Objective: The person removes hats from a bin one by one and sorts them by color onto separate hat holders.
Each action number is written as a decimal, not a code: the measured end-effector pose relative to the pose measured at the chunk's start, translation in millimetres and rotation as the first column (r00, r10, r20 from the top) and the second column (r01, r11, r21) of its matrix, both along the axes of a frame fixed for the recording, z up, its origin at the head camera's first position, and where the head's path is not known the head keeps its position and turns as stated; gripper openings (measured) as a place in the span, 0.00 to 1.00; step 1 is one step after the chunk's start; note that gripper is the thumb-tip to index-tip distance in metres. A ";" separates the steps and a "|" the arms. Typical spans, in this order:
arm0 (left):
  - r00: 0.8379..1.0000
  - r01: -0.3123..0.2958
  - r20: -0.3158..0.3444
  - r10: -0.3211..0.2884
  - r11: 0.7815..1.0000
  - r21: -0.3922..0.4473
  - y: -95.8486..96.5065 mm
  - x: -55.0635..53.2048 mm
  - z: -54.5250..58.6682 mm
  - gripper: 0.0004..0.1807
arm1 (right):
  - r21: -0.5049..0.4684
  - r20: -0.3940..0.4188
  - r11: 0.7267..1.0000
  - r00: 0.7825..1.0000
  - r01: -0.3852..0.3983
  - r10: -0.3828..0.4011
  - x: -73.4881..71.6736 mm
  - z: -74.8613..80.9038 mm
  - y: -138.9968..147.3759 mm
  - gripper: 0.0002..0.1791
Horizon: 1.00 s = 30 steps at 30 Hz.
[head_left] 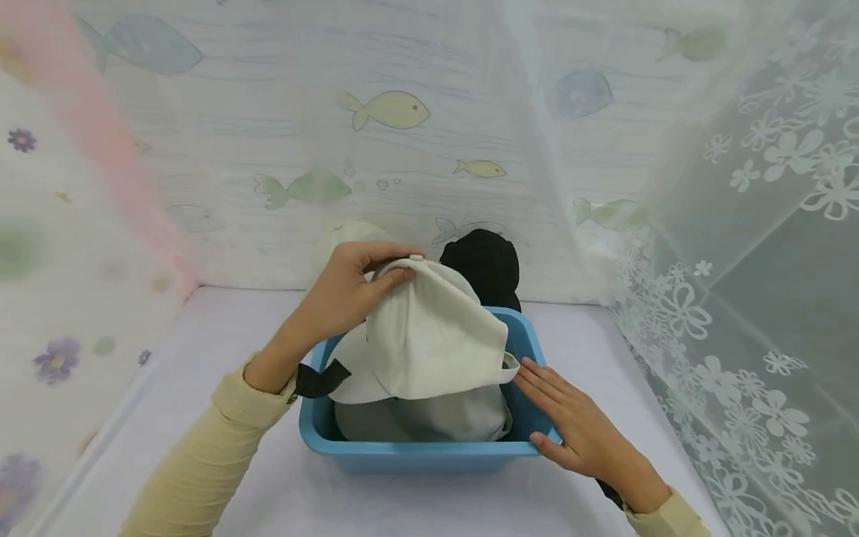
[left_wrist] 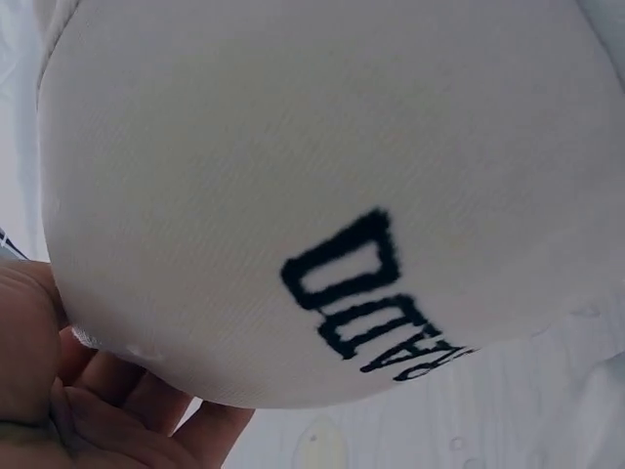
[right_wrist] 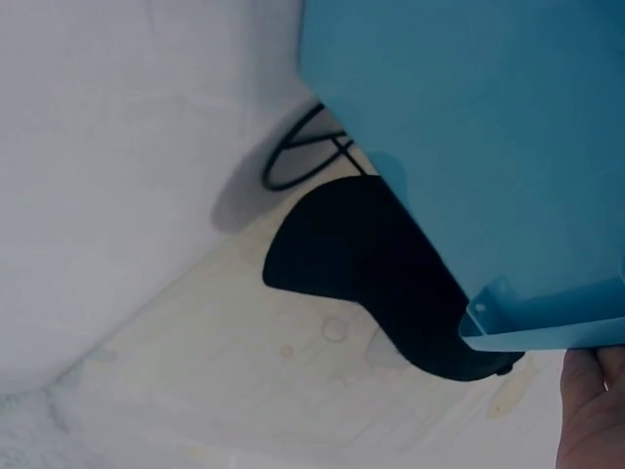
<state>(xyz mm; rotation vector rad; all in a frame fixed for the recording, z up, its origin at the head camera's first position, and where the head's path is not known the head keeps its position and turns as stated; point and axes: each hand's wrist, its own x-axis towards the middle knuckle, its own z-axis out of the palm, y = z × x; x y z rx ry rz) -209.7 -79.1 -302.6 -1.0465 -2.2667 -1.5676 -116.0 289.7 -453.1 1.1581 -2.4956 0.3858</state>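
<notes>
My left hand [head_left: 349,287] pinches a white cap [head_left: 439,335] by the top of its crown, holding it over the blue bin [head_left: 439,450]. Dark lettering marks the cap's front in the left wrist view, where the curled fingers [left_wrist: 127,396] show at its edge. The cap's brim points left and its back strap hangs at the right. Underneath, a grey cap [head_left: 450,418] lies inside the bin, partly covered by the white one. My right hand [head_left: 577,425] rests on the bin's right rim with its fingers straight and the thumb at the front corner.
Behind the bin, a black cap [head_left: 483,265] sits on a dark wire stand [right_wrist: 303,147]. A pale cap [head_left: 352,230] is partly hidden behind my left hand. White cloth [head_left: 255,485] covers the table, with printed curtains around it.
</notes>
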 end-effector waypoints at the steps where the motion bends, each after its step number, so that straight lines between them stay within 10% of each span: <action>1: 1.000 -0.003 -0.014 0.003 1.000 0.001 -2.0 -2.0 3.2 0.15 | -0.004 0.005 1.000 1.000 -0.001 0.001 -0.2 -0.2 -0.1 0.41; 8: 0.975 -0.032 -0.220 0.036 0.999 0.022 -20.6 -24.8 25.8 0.15 | -0.030 0.010 0.999 1.000 -0.011 0.011 -0.5 -0.8 -1.4 0.41; 16: 0.885 -0.162 -0.428 0.184 0.983 0.086 -46.1 -61.3 46.1 0.14 | -0.055 0.012 0.998 0.999 -0.040 0.041 -0.4 -0.7 -1.4 0.40; 25: 0.864 -0.252 -0.402 0.301 0.952 0.171 -63.8 -106.0 18.7 0.13 | -0.065 -0.012 0.997 0.999 -0.032 0.031 0.6 -0.9 -1.2 0.41; 30: 0.884 -0.327 -0.283 0.373 0.924 0.196 -73.1 -126.7 -9.0 0.13 | -0.070 -0.002 0.997 0.999 -0.037 0.037 1.4 -2.5 -2.0 0.41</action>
